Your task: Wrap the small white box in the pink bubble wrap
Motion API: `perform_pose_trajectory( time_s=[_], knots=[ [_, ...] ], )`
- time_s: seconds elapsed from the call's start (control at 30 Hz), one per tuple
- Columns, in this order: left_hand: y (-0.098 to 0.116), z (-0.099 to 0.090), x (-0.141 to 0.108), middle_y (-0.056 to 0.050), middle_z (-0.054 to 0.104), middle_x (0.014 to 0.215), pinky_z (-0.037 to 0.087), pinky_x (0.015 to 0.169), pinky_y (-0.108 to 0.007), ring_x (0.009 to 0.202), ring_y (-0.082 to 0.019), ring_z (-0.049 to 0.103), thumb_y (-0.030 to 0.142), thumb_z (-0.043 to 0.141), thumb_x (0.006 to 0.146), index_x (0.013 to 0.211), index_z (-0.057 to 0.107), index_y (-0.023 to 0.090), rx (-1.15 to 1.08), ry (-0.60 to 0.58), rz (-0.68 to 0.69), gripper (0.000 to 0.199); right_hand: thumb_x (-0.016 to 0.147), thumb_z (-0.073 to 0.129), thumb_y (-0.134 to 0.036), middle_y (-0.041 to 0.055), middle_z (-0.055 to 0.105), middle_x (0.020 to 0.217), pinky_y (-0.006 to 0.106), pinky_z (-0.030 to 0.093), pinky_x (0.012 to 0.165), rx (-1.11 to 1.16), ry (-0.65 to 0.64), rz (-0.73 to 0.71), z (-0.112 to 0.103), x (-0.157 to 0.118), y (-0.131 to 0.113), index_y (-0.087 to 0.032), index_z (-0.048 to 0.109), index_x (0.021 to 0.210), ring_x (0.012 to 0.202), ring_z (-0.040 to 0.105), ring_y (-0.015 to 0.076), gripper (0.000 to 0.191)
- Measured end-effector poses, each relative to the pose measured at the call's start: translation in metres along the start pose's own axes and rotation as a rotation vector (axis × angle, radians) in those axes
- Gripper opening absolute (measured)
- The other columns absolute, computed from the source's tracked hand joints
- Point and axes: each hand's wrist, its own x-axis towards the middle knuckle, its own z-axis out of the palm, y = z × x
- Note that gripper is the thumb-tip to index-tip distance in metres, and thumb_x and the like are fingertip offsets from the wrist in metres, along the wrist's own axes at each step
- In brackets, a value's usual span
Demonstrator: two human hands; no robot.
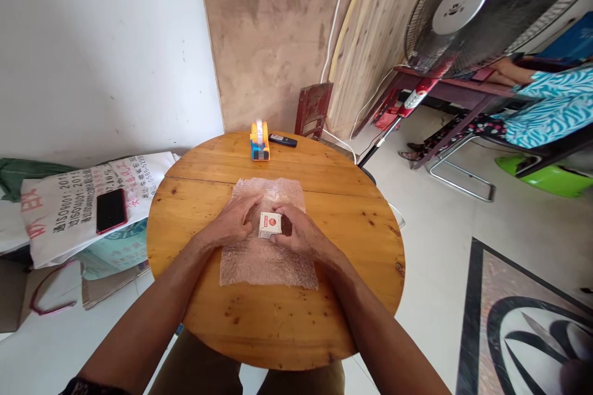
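Note:
A small white box (269, 223) with red print is on a sheet of bubble wrap (269, 268), laid out on the round wooden table. My right hand (300, 233) holds the box from its right side, the thumb at its lower corner and a finger at its upper one. Just left of the box, my left hand (234, 220) rests over the wrap with fingers stretched and apart, holding nothing.
At the far side of the round table (361, 216) stand an orange and blue tape dispenser (260, 141) and a black remote control (283, 141). A phone (111, 210) lies on sacks to the left. A standing fan (463, 9) and a seated person (546, 105) are to the right.

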Motion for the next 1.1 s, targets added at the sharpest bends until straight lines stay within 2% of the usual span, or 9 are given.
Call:
perform_pose_trajectory(
  time_s=[0.23, 0.4, 0.6, 0.73, 0.9, 1.1],
  knots=[
    [-0.005, 0.002, -0.001, -0.015, 0.048, 0.145, 0.032, 0.114, -0.052, 0.133, -0.03, 0.045, 0.008, 0.051, 0.065, 0.142, 0.041, 0.013, -0.05, 0.014, 0.027, 0.077, 0.07, 0.074, -0.024, 0.0084, 0.062, 0.117, 0.04, 0.044, 0.09, 0.034, 0.009, -0.079, 0.004, 0.0, 0.01, -0.021, 0.058, 0.109, 0.106, 0.057, 0.0256, 0.042],
    [-0.004, 0.002, -0.001, -0.013, 0.048, 0.145, 0.034, 0.114, -0.05, 0.133, -0.029, 0.045, 0.008, 0.05, 0.067, 0.142, 0.04, 0.015, -0.035, 0.007, 0.026, 0.076, 0.069, 0.076, -0.03, 0.0108, 0.06, 0.123, 0.043, 0.043, 0.095, 0.027, 0.042, -0.085, 0.008, 0.0, 0.017, -0.021, 0.058, 0.116, 0.113, 0.056, 0.0274, 0.05],
    [-0.006, 0.002, -0.001, -0.015, 0.049, 0.143, 0.034, 0.114, -0.05, 0.132, -0.03, 0.046, 0.011, 0.051, 0.069, 0.14, 0.043, 0.011, 0.01, 0.002, 0.019, 0.071, 0.067, 0.078, -0.029, 0.0091, 0.061, 0.118, 0.041, 0.045, 0.092, 0.034, -0.001, -0.106, 0.005, 0.002, 0.015, -0.021, 0.059, 0.11, 0.106, 0.058, 0.0258, 0.048],
    [-0.004, 0.001, -0.001, -0.016, 0.049, 0.143, 0.034, 0.114, -0.05, 0.132, -0.03, 0.046, 0.011, 0.051, 0.068, 0.14, 0.042, 0.011, 0.022, -0.005, 0.019, 0.073, 0.067, 0.075, -0.025, 0.0082, 0.063, 0.112, 0.039, 0.046, 0.087, 0.002, 0.013, -0.073, 0.004, 0.002, 0.013, -0.02, 0.06, 0.107, 0.1, 0.058, 0.0244, 0.043],
    [-0.002, 0.0, -0.001, -0.015, 0.049, 0.143, 0.035, 0.112, -0.051, 0.132, -0.031, 0.045, 0.01, 0.051, 0.068, 0.14, 0.043, 0.013, -0.009, 0.006, 0.019, 0.073, 0.068, 0.075, -0.025, 0.0101, 0.061, 0.118, 0.04, 0.044, 0.092, 0.0, -0.002, -0.065, 0.004, 0.001, 0.009, -0.019, 0.058, 0.111, 0.107, 0.057, 0.026, 0.047],
    [-0.006, 0.001, 0.0, -0.014, 0.051, 0.141, 0.035, 0.112, -0.05, 0.13, -0.03, 0.047, 0.01, 0.051, 0.066, 0.14, 0.043, 0.014, -0.005, 0.01, 0.041, 0.075, 0.07, 0.072, -0.023, 0.0078, 0.063, 0.113, 0.039, 0.044, 0.09, -0.008, 0.01, -0.048, 0.004, 0.001, 0.006, -0.022, 0.059, 0.109, 0.103, 0.057, 0.0247, 0.041]
  ],
)
